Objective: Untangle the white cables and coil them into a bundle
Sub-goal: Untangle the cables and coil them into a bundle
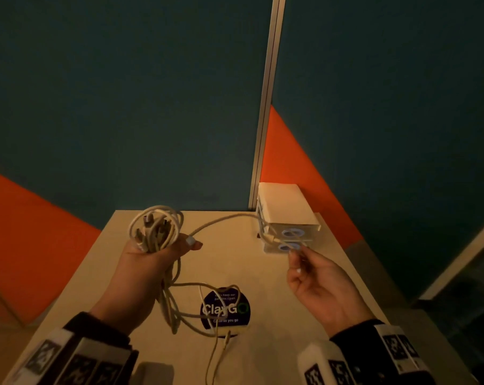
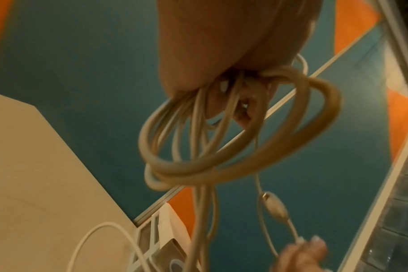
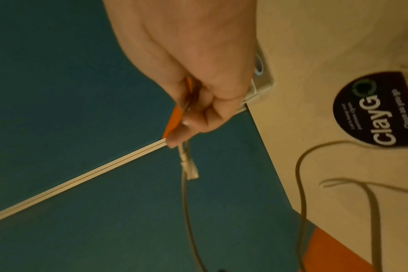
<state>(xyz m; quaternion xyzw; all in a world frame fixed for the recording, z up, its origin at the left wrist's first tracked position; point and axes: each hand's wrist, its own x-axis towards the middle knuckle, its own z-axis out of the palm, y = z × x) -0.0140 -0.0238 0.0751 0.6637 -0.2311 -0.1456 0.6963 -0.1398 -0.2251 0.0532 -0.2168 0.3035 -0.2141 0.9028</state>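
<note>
My left hand [image 1: 163, 250] is raised above the table and grips a coil of white cables [image 1: 156, 227]; the left wrist view shows the loops [image 2: 221, 147] bunched under the palm. One strand arcs right from the coil to my right hand [image 1: 297, 259], which pinches it just behind its connector [image 3: 189, 169]. That connector [image 2: 273, 204] sticks out past the fingertips. Loose strands [image 1: 177, 307] hang from the coil and trail over the table toward me.
The beige table [image 1: 263, 287] carries a dark round ClayGo sticker [image 1: 225, 309]. At its back right corner stand a white box [image 1: 283, 201] and a clear holder [image 1: 290, 234]. Blue and orange partition walls with a metal post [image 1: 265, 107] close the back.
</note>
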